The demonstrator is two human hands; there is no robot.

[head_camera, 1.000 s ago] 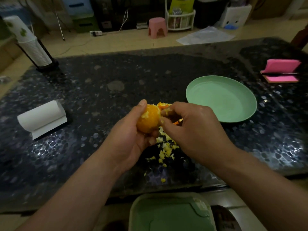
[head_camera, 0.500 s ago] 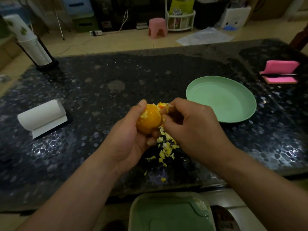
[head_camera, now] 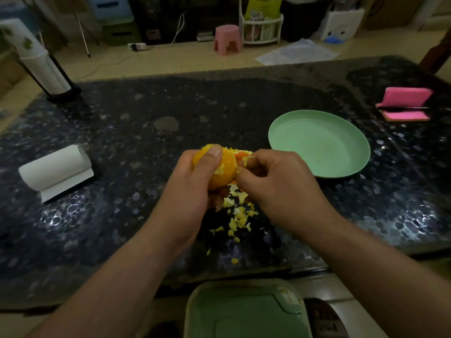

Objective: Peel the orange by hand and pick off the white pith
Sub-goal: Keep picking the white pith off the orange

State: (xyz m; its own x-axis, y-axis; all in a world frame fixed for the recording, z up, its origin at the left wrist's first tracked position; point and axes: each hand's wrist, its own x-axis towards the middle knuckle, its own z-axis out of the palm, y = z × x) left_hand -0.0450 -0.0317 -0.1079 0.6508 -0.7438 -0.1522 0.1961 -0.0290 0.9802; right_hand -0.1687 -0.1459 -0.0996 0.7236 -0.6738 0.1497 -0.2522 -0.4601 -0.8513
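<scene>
Head view: left hand (head_camera: 192, 189) gripped the round orange (head_camera: 223, 170) above the speckled table (head_camera: 122, 215). Right hand (head_camera: 275, 189) pinched ragged pith on it. Pith bits (head_camera: 238, 215) lay beneath, near a smooth green plate (head_camera: 319, 143).

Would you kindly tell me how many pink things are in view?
2: a stool on the floor beyond the table, and a folded holder at the table's far right. The dim background clutter may hide more.
</scene>
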